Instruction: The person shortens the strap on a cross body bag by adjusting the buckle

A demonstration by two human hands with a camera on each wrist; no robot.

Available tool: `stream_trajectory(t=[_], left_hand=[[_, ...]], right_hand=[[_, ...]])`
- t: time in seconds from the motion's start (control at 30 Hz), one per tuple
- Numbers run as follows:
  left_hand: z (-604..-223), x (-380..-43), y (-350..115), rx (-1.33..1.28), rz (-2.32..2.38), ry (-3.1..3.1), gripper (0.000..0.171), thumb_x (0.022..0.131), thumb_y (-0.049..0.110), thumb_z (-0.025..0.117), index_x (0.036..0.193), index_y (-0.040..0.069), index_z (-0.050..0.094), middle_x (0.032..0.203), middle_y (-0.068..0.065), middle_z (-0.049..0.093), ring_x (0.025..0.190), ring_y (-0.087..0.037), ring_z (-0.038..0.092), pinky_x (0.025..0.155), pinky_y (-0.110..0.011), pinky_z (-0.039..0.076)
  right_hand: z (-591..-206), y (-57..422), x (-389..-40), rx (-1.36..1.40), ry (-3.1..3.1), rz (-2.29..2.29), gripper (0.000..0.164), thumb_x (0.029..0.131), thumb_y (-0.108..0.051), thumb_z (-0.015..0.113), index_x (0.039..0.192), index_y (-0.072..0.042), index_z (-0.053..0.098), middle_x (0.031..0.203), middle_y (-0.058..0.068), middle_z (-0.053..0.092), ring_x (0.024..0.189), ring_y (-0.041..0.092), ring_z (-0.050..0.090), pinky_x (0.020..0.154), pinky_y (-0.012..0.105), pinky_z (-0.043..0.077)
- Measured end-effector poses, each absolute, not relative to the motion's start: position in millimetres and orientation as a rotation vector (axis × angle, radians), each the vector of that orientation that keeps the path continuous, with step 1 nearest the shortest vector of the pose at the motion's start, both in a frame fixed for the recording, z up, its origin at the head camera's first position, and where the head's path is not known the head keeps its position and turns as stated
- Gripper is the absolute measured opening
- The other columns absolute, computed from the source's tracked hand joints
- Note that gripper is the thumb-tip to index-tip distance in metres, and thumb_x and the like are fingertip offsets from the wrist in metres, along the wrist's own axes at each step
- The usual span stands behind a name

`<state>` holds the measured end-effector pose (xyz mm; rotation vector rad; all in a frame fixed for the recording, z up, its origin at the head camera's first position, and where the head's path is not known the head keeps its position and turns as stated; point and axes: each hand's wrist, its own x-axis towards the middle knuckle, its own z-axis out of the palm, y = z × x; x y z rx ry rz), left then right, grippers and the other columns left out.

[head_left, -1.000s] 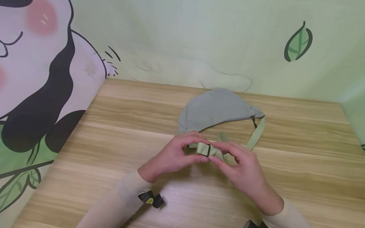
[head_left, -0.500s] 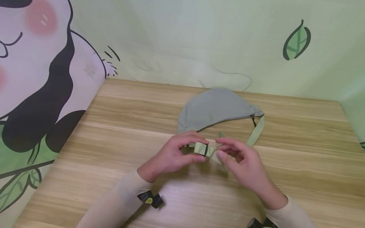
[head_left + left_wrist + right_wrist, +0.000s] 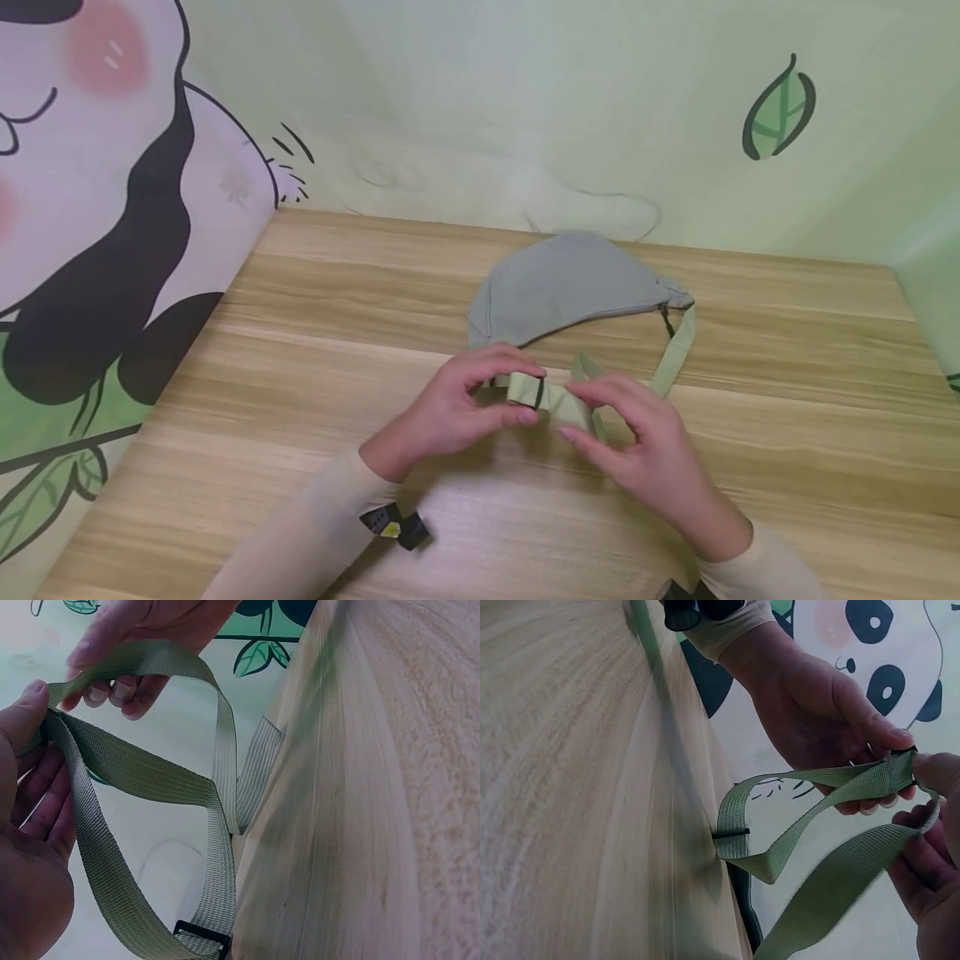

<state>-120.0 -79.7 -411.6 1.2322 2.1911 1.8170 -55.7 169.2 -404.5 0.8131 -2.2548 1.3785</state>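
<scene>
A grey belt bag (image 3: 570, 287) lies on the table, its pale green strap (image 3: 675, 354) running from the right end toward both hands. My left hand (image 3: 446, 404) pinches a folded loop of strap at a narrow black slider buckle (image 3: 540, 392). Just right of that, my right hand (image 3: 648, 433) holds the strap between thumb and fingers. The left wrist view shows the webbing (image 3: 142, 765) hanging in loops, with a second black slider (image 3: 202, 934) lower down. In the right wrist view a strap length (image 3: 840, 877) leads down from the right hand.
The wood-grained table (image 3: 300, 333) extends to both sides of the bag. Behind it stands a pale green wall (image 3: 450, 108) with a leaf print, and a panda print (image 3: 157, 208) covers the left side. Small black cameras (image 3: 397, 525) sit at the wrists.
My right hand has let go at the buckle and moved right along the strap, then taken it again. My left hand has shifted slightly left with the buckle. The bag stays put.
</scene>
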Motion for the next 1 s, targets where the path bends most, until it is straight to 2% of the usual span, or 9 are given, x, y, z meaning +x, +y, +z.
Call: stream_trajectory(t=[0.1,0.37,0.6,0.83,1.0], left_hand=[[-411,-120,-79,1.233,1.815,2.17,0.043,0.082,-0.004,0.089,0.122,0.0,0.074,0.12,-0.016,0.077,0.111,-0.017,0.069,0.097,-0.033,0.058],[-411,-120,-79,1.216,1.807,2.112,0.041,0.083,-0.004,0.089,0.122,-0.002,0.074,0.12,-0.017,0.076,0.111,-0.016,0.068,0.099,-0.033,0.057],[-410,-118,-78,1.226,1.803,2.086,0.041,0.085,-0.005,0.088,0.122,-0.002,0.074,0.12,-0.016,0.076,0.112,-0.017,0.068,0.099,-0.032,0.057],[-410,-119,-76,1.258,1.805,2.084,0.039,0.085,-0.003,0.089,0.121,0.0,0.074,0.118,-0.015,0.077,0.11,-0.018,0.069,0.098,-0.032,0.057],[-409,-119,-74,1.301,1.796,2.076,0.04,0.085,-0.002,0.089,0.122,0.001,0.074,0.118,-0.014,0.077,0.11,-0.021,0.07,0.1,-0.034,0.058]], right_hand=[[-406,167,-57,0.85,-2.168,1.331,0.047,0.104,-0.043,0.07,0.115,0.002,0.077,0.103,0.013,0.077,0.098,0.014,0.07,0.097,0.012,0.056],[-408,164,-66,0.971,-2.01,1.138,0.041,0.108,-0.035,0.068,0.111,0.005,0.078,0.096,0.011,0.076,0.082,0.019,0.07,0.089,0.014,0.06],[-404,163,-68,1.008,-2.002,0.942,0.038,0.109,-0.032,0.066,0.108,0.004,0.079,0.095,0.011,0.076,0.075,0.02,0.071,0.07,0.024,0.062],[-402,161,-66,0.988,-2.012,0.905,0.041,0.11,-0.033,0.065,0.108,0.005,0.079,0.094,0.012,0.077,0.073,0.02,0.073,0.07,0.024,0.064],[-404,158,-65,0.955,-2.013,1.02,0.042,0.109,-0.035,0.067,0.109,0.005,0.08,0.095,0.013,0.079,0.075,0.022,0.075,0.078,0.019,0.064]])
